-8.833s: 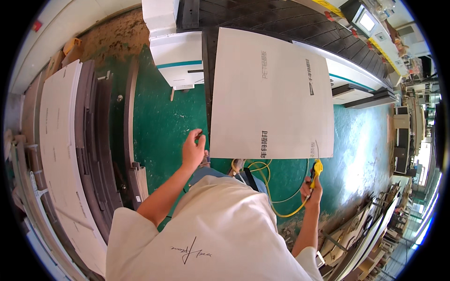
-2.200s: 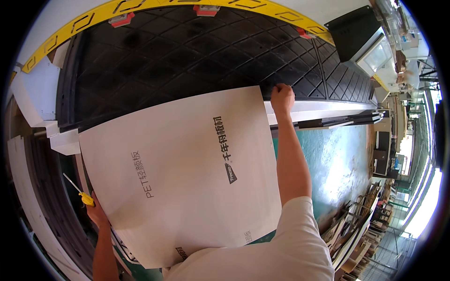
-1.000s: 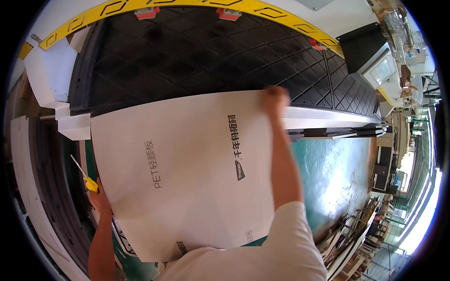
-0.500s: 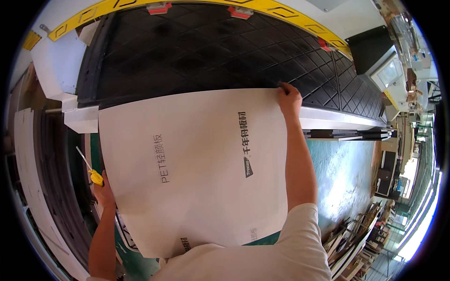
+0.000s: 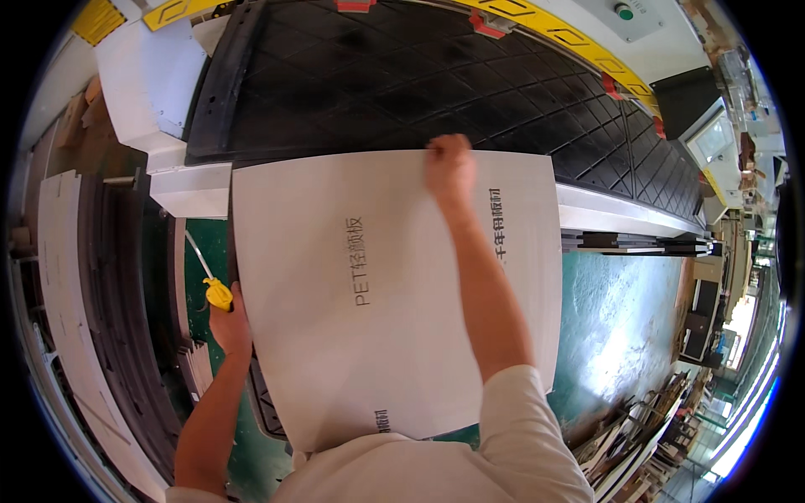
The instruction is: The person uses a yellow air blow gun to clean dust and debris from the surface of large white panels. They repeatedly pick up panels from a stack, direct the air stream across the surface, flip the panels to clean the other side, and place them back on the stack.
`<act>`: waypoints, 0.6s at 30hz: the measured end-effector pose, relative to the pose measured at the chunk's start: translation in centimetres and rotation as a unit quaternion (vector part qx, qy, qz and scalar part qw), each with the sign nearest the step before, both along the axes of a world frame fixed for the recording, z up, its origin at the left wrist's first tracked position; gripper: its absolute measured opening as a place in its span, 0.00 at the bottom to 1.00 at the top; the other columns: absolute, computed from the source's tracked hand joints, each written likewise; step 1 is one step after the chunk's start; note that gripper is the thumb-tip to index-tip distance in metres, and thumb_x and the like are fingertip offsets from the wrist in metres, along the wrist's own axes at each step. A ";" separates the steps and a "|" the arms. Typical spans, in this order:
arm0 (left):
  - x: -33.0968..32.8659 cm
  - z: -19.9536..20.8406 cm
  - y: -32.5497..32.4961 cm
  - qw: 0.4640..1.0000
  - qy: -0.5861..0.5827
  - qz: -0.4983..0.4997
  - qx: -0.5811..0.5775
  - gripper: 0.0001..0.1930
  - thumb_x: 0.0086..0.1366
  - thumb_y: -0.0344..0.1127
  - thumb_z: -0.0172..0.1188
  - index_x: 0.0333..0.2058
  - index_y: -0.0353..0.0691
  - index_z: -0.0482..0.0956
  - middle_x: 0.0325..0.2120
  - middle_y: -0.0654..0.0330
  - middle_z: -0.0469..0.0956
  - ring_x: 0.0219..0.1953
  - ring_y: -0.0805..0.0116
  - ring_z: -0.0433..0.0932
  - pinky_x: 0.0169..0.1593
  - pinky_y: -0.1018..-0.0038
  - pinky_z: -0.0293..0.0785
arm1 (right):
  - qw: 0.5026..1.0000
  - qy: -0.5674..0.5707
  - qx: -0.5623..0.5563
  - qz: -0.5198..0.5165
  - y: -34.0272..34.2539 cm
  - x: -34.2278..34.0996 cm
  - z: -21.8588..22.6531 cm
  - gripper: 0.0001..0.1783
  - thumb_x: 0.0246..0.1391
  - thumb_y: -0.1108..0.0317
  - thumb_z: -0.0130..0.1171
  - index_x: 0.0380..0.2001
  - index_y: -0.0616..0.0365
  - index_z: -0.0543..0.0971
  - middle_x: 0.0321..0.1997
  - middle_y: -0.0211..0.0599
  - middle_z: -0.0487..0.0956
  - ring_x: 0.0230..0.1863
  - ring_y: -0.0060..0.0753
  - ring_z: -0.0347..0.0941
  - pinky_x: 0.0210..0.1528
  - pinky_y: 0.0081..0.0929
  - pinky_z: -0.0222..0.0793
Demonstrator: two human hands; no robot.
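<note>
A large white board (image 5: pixel 411 327) with dark printing lies before me, its near end against my body and its far edge at the black machine bed (image 5: pixel 377 92). At its left edge, my left hand (image 5: pixel 231 327) is closed round a yellow-handled tool (image 5: pixel 219 295) with a thin silver rod pointing away from me. How far these fingers also bear on the board is hidden. My right hand (image 5: pixel 450 168) reaches over the board with its fingers curled at the far edge, right of the middle; its fingertips are partly hidden.
A yellow rail (image 5: pixel 579 44) with red blocks beneath it spans the bed's far side. Long dark and white boards (image 5: pixel 63 251) are stacked at left. Offcuts (image 5: pixel 637 427) lie at lower right on the green floor (image 5: pixel 616 310). A white bracket (image 5: pixel 191 191) juts out beside the board's far left corner.
My right hand has left the board's far right corner and moved left along the far edge. The whole view has shifted left; my left hand still holds the yellow-handled tool.
</note>
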State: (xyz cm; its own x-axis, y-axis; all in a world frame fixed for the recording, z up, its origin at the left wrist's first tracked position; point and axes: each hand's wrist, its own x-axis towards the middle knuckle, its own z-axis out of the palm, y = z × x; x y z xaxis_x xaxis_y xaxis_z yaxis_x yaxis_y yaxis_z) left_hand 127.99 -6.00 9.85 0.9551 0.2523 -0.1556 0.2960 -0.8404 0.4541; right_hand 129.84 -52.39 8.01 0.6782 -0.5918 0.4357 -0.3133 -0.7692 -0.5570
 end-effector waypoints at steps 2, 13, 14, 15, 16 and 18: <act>0.2 0.2 0.1 0.999 -0.004 -0.004 -0.036 0.26 0.67 0.54 0.64 0.39 0.29 0.79 0.32 0.46 0.83 0.35 0.44 0.83 0.38 0.59 0.76 | 0.999 0.021 0.027 0.017 5.3 3.1 -0.1 0.02 0.50 0.75 0.61 0.26 0.57 0.80 0.33 0.43 0.77 0.36 0.52 0.77 0.38 0.47 0.74; -0.3 -1.9 2.2 0.952 0.033 -0.007 -0.304 0.21 0.69 0.44 0.67 0.45 0.31 0.73 0.33 0.59 0.76 0.35 0.68 0.74 0.43 0.72 0.73 | 0.954 0.133 0.004 -0.270 -14.5 -7.9 1.2 0.15 0.52 0.63 0.59 0.40 0.54 0.88 0.40 0.48 0.86 0.45 0.52 0.84 0.49 0.45 0.78; -0.5 -1.7 2.6 0.949 0.027 -0.023 -0.314 0.21 0.68 0.43 0.67 0.46 0.31 0.73 0.35 0.60 0.76 0.35 0.69 0.74 0.43 0.72 0.73 | 0.953 0.129 -0.008 -0.275 -15.9 -9.0 1.2 0.16 0.51 0.62 0.59 0.39 0.53 0.89 0.40 0.50 0.86 0.45 0.53 0.84 0.50 0.46 0.77; -0.7 -1.5 2.7 0.945 0.020 -0.040 -0.324 0.21 0.68 0.42 0.67 0.48 0.32 0.72 0.37 0.61 0.75 0.36 0.70 0.74 0.43 0.72 0.73 | 0.947 0.146 -0.025 -0.285 -17.1 -10.0 1.2 0.16 0.50 0.60 0.60 0.39 0.52 0.89 0.40 0.51 0.86 0.45 0.54 0.83 0.50 0.45 0.77; -0.7 -1.2 2.6 0.941 0.010 -0.053 -0.334 0.21 0.68 0.41 0.67 0.49 0.32 0.71 0.39 0.62 0.75 0.37 0.71 0.74 0.44 0.73 0.73 | 0.943 0.159 -0.017 -0.293 -17.2 -9.7 1.3 0.16 0.50 0.58 0.62 0.39 0.52 0.88 0.40 0.51 0.86 0.45 0.55 0.83 0.51 0.44 0.77; -0.1 0.2 2.3 0.919 0.074 -0.049 -0.383 0.23 0.67 0.38 0.68 0.54 0.34 0.69 0.43 0.63 0.74 0.42 0.72 0.74 0.48 0.75 0.73 | 0.944 0.156 -0.024 -0.290 -17.8 -10.2 1.4 0.17 0.50 0.58 0.64 0.39 0.55 0.88 0.39 0.52 0.86 0.45 0.54 0.83 0.50 0.44 0.76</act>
